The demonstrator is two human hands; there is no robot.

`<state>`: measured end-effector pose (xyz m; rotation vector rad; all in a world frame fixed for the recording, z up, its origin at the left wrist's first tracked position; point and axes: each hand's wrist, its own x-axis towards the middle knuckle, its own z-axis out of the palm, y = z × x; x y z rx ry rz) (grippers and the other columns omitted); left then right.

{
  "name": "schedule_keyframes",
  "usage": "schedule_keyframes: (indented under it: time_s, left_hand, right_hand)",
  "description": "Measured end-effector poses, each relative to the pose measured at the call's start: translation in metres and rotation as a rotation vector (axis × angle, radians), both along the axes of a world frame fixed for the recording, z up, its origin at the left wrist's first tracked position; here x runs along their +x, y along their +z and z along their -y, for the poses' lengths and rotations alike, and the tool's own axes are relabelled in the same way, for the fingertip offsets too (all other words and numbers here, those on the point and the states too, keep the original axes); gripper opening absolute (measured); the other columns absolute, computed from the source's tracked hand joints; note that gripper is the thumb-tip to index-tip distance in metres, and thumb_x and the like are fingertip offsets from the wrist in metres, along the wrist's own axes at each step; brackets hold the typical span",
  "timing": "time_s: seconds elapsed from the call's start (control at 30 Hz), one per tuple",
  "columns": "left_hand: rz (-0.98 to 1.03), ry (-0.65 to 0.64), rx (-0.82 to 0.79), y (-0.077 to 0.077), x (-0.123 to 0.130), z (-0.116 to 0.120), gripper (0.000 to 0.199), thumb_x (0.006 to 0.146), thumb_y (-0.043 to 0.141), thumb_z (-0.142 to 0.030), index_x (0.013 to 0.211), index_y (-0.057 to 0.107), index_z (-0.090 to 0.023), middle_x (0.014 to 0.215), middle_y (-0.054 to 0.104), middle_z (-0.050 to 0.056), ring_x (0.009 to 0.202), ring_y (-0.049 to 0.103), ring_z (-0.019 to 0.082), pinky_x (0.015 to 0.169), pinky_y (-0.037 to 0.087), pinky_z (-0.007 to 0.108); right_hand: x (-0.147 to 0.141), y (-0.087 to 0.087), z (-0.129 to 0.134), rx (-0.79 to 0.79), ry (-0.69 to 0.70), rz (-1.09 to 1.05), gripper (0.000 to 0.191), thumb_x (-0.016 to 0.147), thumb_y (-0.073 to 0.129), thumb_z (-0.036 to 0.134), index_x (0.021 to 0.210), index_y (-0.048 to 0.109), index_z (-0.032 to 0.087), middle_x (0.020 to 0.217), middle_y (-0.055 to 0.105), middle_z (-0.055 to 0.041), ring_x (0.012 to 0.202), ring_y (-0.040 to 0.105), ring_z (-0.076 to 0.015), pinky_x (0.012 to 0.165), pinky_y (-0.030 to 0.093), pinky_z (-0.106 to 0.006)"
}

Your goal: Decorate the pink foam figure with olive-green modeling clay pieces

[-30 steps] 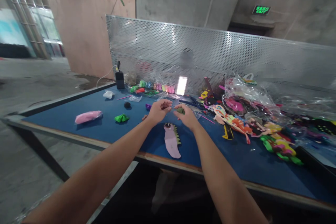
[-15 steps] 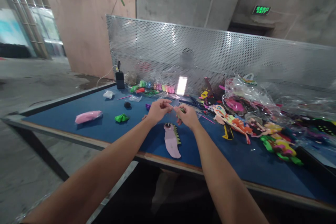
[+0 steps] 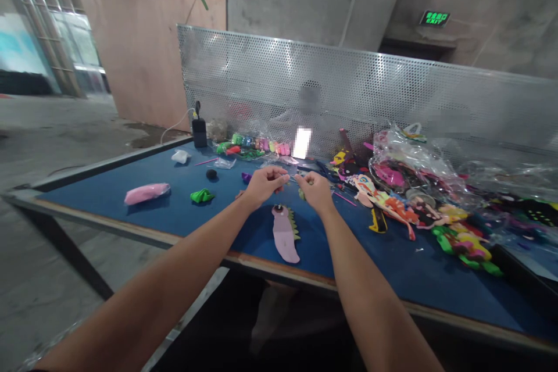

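Note:
A pale purple clay figure with a dark round eye and a green spiky edge lies flat near the table's front edge. Above and beyond it, my left hand pinches something too small to make out. Close by on its right, my right hand is closed on a small lump of olive-green clay, partly hidden by the fingers. A narrow gap separates the fingertips of the two hands.
On the blue table are a pink packet, green clay, a black lump and a lit phone. Colourful clay pieces and plastic bags pile up at the right. A perforated metal screen stands behind.
My fingertips have drawn slightly apart, with my right hand shifting a little to the right. The purple figure has stayed in place.

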<state>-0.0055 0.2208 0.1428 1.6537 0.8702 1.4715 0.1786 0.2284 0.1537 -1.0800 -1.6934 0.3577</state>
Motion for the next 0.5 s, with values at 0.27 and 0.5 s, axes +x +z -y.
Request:
schedule_keyframes:
  time_s: [0.27,0.5]
  left_hand:
    - [-0.019,0.031,-0.026,-0.0021,-0.0024,-0.005,0.022,0.095,0.063,-0.032,0.106,0.064,-0.013,0.087,0.066,0.001,0.065,0.062,0.011,0.058,0.055,0.026]
    - [-0.021,0.011,-0.044,-0.002,-0.0008,-0.0047,0.023,0.095,0.063,-0.032,0.109,0.063,-0.014,0.089,0.066,0.002,0.066,0.062,0.011,0.058,0.055,0.026]
  right_hand:
    - [-0.0046,0.0014,0.0071,-0.031,0.199,0.037,0.038,0.084,0.061,0.056,0.093,0.071,0.021,0.073,0.068,-0.0016,0.06,0.059,-0.0184,0.057,0.044,-0.027]
    - [-0.0065,0.0011,0.0072,-0.021,0.215,0.061,0.029,0.081,0.066,0.046,0.078,0.074,0.018,0.058,0.058,0.0003,0.054,0.051,-0.0171,0.057,0.038,-0.029]
